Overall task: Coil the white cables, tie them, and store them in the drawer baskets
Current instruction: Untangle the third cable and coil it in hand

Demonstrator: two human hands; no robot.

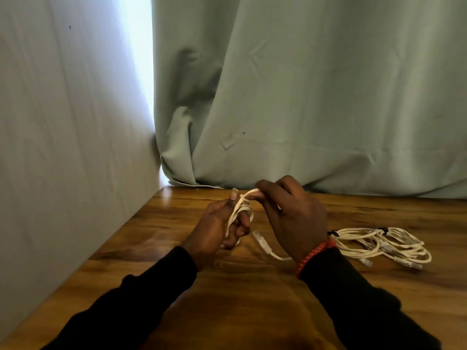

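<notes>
My left hand (222,223) grips a small coil of white cable (240,210) above the wooden table (252,299). My right hand (290,215) pinches a strand of the same cable near the top of the coil. The cable's free end with its clear plug (261,239) hangs between my hands and trails under my right wrist. A second bunch of white cables (379,242) lies loosely coiled on the table to the right, with a dark tie on it. No drawer or basket is in view.
A pale green curtain (303,97) hangs along the table's far edge. A light wall (63,122) runs down the left side. A red bracelet (313,253) sits on my right wrist.
</notes>
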